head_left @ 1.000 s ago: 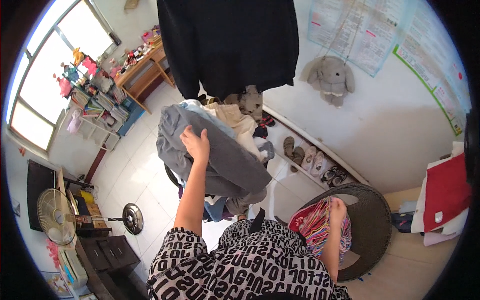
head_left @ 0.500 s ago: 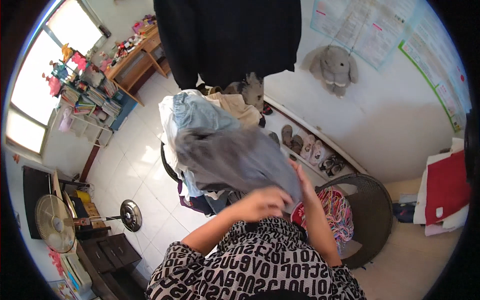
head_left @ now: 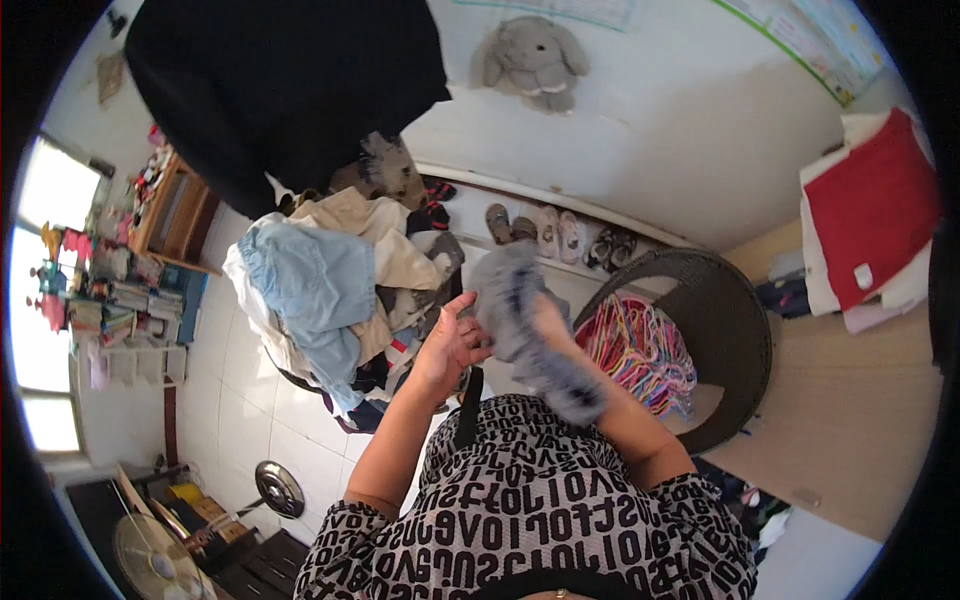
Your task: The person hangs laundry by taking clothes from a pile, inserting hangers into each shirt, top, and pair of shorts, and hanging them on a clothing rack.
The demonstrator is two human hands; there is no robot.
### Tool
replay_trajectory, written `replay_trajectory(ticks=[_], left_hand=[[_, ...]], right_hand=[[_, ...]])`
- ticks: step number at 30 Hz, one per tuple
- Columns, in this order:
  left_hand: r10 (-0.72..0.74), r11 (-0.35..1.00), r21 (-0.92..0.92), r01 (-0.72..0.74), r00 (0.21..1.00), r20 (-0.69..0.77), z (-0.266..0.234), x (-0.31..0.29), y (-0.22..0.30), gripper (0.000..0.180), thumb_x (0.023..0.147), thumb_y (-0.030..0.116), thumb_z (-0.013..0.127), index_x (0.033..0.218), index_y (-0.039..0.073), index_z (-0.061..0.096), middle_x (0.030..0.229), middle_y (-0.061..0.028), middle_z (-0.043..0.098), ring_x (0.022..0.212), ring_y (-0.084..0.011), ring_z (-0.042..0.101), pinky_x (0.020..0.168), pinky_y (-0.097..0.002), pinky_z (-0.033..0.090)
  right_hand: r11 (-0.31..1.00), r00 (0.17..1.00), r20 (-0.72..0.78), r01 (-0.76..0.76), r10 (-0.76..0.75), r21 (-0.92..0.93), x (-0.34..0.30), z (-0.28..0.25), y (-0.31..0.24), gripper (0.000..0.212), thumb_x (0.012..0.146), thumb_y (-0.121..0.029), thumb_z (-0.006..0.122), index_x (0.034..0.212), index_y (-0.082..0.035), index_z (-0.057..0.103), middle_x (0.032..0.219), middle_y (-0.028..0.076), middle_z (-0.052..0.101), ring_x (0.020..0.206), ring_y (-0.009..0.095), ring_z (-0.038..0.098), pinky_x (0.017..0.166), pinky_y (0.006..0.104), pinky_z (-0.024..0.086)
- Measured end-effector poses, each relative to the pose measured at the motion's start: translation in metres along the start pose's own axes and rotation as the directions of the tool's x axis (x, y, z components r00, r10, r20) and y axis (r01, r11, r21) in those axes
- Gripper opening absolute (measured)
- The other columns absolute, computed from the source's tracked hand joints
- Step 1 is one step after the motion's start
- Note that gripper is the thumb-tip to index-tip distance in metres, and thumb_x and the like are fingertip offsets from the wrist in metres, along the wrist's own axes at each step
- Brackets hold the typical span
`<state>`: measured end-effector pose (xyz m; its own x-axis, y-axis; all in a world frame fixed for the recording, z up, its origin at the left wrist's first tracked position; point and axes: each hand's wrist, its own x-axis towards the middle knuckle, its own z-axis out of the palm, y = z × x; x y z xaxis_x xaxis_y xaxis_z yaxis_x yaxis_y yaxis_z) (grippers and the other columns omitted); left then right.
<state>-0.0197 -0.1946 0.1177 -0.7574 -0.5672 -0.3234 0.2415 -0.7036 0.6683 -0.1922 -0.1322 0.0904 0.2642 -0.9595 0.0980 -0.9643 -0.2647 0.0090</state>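
A grey garment (head_left: 510, 310) with dark patches hangs bunched in front of my body, partly smeared by motion. My right hand (head_left: 550, 328) grips it from the right, its fingers mostly hidden behind the cloth. On the other side, my left hand (head_left: 450, 350) is close by with its fingers apart; whether they touch the cloth I cannot tell. Left of my hands lies a heap of clothes, with light-blue trousers (head_left: 310, 275) on top and a beige garment (head_left: 350, 220) behind them.
A round dark basket (head_left: 735, 350) with many coloured hangers (head_left: 640, 350) stands at my right. Several shoes (head_left: 560, 235) line the wall. A black garment (head_left: 290, 90) hangs beyond the heap. Red cloth (head_left: 870, 210) lies far right; a fan (head_left: 155, 555) stands lower left.
The view has swung right. The grey garment, spread toward the heap before, is now bunched and drawn closer, clear of the trousers. My left hand has moved to its left side.
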Motion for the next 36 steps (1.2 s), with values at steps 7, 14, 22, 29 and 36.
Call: replay_trajectory(ticks=[7, 14, 22, 29, 36], left_hand=[[-0.110, 0.991, 0.055, 0.118, 0.985, -0.130, 0.020, 0.015, -0.013, 0.051, 0.074, 0.006, 0.055, 0.124, 0.001, 0.043, 0.113, -0.0109, 0.056, 0.102, -0.0240, 0.055, 0.090, -0.0361, 0.044], [-0.018, 0.984, 0.157, 0.080, 0.932, -0.361, 0.014, 0.032, -0.050, 0.042, 0.081, 0.009, 0.056, 0.120, -0.003, 0.045, 0.109, -0.0127, 0.058, 0.097, -0.0230, 0.058, 0.085, -0.0331, 0.047], [0.175, 0.887, 0.461, 0.003, 0.923, -0.342, 0.032, 0.029, -0.051, 0.051, 0.091, 0.027, 0.057, 0.125, -0.007, 0.041, 0.118, -0.0160, 0.053, 0.103, -0.0220, 0.056, 0.087, -0.0314, 0.046], [0.253, 0.815, 0.579, -0.006, 0.903, -0.346, 0.032, 0.024, -0.052, 0.038, 0.087, 0.023, 0.062, 0.112, -0.005, 0.055, 0.101, -0.0081, 0.061, 0.089, -0.0143, 0.055, 0.085, -0.0255, 0.042], [0.296, 0.839, 0.544, -0.030, 0.863, -0.409, 0.031, 0.018, -0.049, 0.037, 0.084, 0.017, 0.065, 0.111, -0.006, 0.054, 0.101, -0.0091, 0.061, 0.091, -0.0156, 0.056, 0.084, -0.0255, 0.043]], right_hand=[[0.970, 0.929, -0.329, -0.098, 0.170, 0.224, -0.025, 0.004, -0.008, 0.021, 0.066, -0.012, 0.057, 0.079, 0.000, 0.069, 0.104, 0.016, 0.056, 0.116, 0.034, 0.041, 0.100, 0.0542, 0.028], [0.203, 0.705, 0.118, -0.354, 0.699, 0.913, -0.106, 0.114, 0.035, 0.028, 0.074, 0.000, 0.056, 0.099, -0.006, 0.066, 0.090, 0.014, 0.060, 0.087, 0.031, 0.059, 0.079, 0.0354, 0.047], [-0.715, -0.375, 0.621, -0.499, 0.688, 0.491, -0.258, 0.307, 0.063, 0.037, 0.078, -0.016, 0.063, 0.111, -0.001, 0.059, 0.082, 0.012, 0.065, 0.064, 0.020, 0.061, 0.056, 0.0332, 0.048], [-0.760, -0.093, 0.758, -0.162, 0.646, 0.629, -0.237, 0.315, 0.083, 0.032, 0.086, -0.013, 0.059, 0.115, -0.003, 0.056, 0.080, 0.011, 0.064, 0.063, 0.018, 0.063, 0.049, 0.0315, 0.048], [0.013, 0.184, 0.287, -0.861, 0.940, 0.508, -0.214, 0.208, 0.069, 0.037, 0.091, -0.029, 0.044, 0.079, -0.001, 0.064, 0.070, 0.017, 0.061, 0.069, 0.029, 0.062, 0.065, 0.0403, 0.049]])
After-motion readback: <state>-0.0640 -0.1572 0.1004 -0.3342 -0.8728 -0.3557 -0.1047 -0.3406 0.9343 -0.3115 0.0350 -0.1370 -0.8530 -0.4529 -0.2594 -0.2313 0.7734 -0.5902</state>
